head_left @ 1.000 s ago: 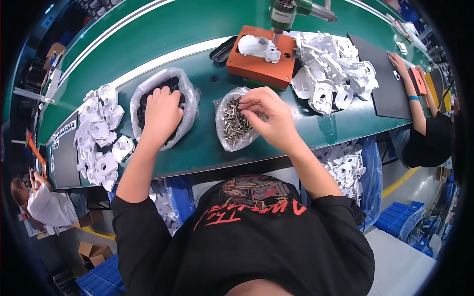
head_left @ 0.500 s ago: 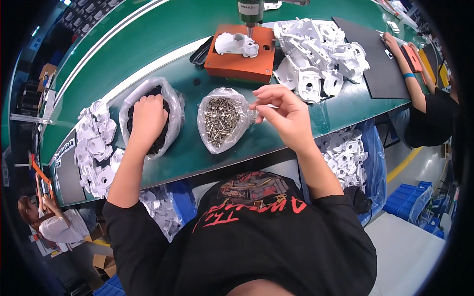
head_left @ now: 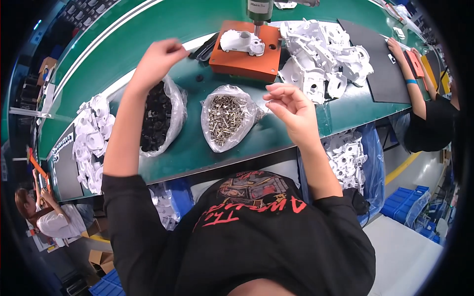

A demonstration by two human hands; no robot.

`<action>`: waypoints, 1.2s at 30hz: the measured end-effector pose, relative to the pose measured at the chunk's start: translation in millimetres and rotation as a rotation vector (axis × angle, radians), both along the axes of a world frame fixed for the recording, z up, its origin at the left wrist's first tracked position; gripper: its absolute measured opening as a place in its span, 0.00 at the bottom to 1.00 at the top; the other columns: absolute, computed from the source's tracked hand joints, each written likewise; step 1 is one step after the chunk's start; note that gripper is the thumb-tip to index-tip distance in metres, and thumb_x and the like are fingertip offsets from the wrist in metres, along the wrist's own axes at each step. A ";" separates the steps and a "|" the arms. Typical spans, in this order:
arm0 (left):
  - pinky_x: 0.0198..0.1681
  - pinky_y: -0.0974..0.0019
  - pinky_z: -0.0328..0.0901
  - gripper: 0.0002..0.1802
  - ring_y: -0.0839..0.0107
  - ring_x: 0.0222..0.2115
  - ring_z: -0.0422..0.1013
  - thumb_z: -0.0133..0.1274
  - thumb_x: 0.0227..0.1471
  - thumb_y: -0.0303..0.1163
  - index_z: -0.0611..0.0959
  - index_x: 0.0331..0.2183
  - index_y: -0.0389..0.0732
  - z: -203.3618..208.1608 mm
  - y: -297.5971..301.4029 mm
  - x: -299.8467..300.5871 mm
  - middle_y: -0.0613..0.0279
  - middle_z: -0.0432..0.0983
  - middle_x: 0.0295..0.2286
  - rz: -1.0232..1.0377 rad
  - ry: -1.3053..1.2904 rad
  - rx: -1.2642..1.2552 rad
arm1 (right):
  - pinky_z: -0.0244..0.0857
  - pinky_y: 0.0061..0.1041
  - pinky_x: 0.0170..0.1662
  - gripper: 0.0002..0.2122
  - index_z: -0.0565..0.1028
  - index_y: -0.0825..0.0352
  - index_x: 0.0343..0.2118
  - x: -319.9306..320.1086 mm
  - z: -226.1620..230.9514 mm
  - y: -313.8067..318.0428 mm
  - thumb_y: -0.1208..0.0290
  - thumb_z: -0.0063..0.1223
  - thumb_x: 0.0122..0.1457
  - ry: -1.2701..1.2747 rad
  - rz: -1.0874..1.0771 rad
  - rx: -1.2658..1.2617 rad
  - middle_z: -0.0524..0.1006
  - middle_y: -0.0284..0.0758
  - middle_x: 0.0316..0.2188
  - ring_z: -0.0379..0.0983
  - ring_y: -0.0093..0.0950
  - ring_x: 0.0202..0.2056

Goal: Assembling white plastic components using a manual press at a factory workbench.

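My left hand (head_left: 159, 61) is raised above the far rim of a clear bag (head_left: 176, 109) of small black parts (head_left: 154, 123). Its fingers are curled together; motion blur hides whatever they hold. To the right of a second clear bag (head_left: 217, 143), filled with metal screws (head_left: 227, 118), hovers my right hand (head_left: 296, 111). Its thumb and fingertips are drawn together, and anything between them is too small to make out. Beyond the bags, a white plastic housing (head_left: 237, 43) rests on an orange fixture block (head_left: 244, 64), under the tip of a vertical driver tool (head_left: 258, 17).
White plastic housings are heaped at the right (head_left: 323, 59) and at the left (head_left: 91, 140). One black part (head_left: 199, 78) lies behind the bags. A black mat (head_left: 377, 74) extends towards a co-worker's arm (head_left: 412, 84) at the right. Below the table edge hangs a blue-lined bin (head_left: 373, 163).
My left hand has come out of the bag of black parts and moved up, away from me. My right hand has shifted slightly right, its thumb and fingers closer together.
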State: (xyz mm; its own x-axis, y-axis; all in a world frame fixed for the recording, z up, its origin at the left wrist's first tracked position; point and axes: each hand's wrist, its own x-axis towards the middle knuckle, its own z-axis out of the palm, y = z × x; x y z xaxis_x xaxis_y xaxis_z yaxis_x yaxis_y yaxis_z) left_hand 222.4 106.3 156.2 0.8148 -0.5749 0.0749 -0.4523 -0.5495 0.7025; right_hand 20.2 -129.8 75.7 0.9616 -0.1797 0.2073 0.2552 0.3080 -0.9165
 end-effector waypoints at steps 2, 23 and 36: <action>0.32 0.70 0.61 0.15 0.78 0.28 0.66 0.54 0.46 0.37 0.81 0.30 0.33 -9.7 -36.0 28.7 0.63 0.75 0.26 -0.095 -0.004 -0.131 | 0.67 0.24 0.46 0.10 0.70 0.73 0.38 -1.0 1.3 3.1 0.86 0.50 0.52 0.010 -0.008 0.012 0.69 0.41 0.44 0.70 0.28 0.43; 0.19 0.69 0.56 0.14 0.75 0.17 0.61 0.60 0.38 0.43 0.80 0.29 0.47 -37.2 -171.8 102.7 0.68 0.64 0.15 -0.468 0.027 0.503 | 0.65 0.17 0.38 0.06 0.74 0.71 0.35 14.3 3.0 -15.9 0.81 0.52 0.53 0.157 -0.049 -0.069 0.77 0.34 0.31 0.73 0.20 0.34; 0.44 0.56 0.61 0.30 0.55 0.40 0.69 0.57 0.43 0.45 0.71 0.43 0.36 -58.2 -109.6 -9.1 0.53 0.75 0.35 -0.230 -0.448 0.120 | 0.66 0.18 0.27 0.06 0.76 0.72 0.30 122.9 -5.7 -35.8 0.76 0.54 0.51 0.013 -0.472 -0.648 0.77 0.34 0.22 0.73 0.18 0.24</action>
State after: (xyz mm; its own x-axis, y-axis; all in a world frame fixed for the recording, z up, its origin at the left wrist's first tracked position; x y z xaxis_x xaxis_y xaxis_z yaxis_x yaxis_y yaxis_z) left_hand 213.3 -3.3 98.0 0.5694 -0.7614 0.3099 -0.8129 -0.4654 0.3502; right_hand 143.1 -165.6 69.9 0.8171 -0.4161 0.3989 0.2133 -0.4246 -0.8799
